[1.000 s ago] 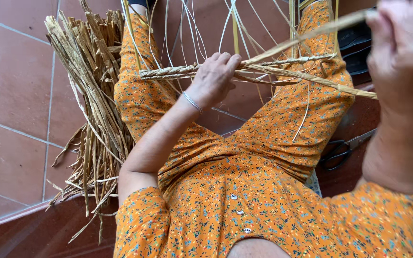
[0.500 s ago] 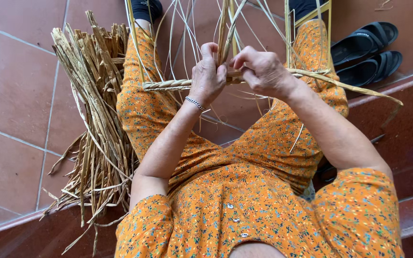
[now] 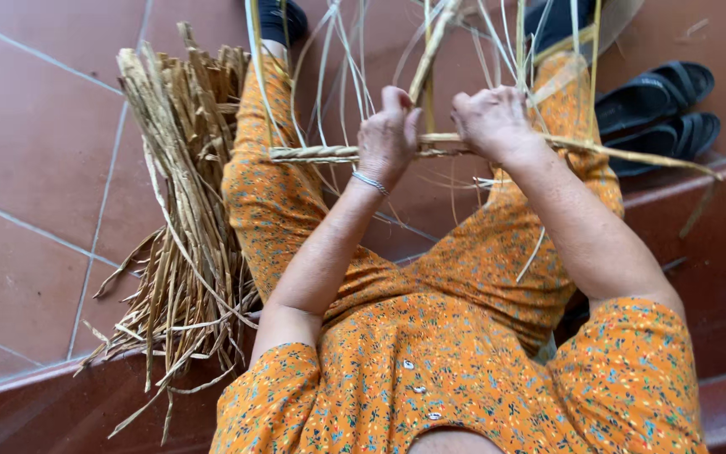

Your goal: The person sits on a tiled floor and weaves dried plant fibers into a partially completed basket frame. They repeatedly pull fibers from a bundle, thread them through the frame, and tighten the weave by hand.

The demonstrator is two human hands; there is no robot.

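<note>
Our left hand (image 3: 386,134) is closed around the braided straw rope (image 3: 317,154) stretched across our knees, and our right hand (image 3: 491,122), just beside it, pinches the same rope where the loose strands (image 3: 342,59) rise. On the tiled floor (image 3: 35,151) to the left lies a bundle of dry straw (image 3: 182,210); black sandals (image 3: 657,109) sit far right. If either grip slackens, we judge the twist could unravel, and brittle strands might snap under tension.

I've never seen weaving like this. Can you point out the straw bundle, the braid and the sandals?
Straw bundle (image 3: 182,210): head view, middle of the stalks on the floor.
Braid (image 3: 313,154): head view, stretch left of the left hand.
Sandals (image 3: 653,97): head view, strap of the upper sandal.
</note>
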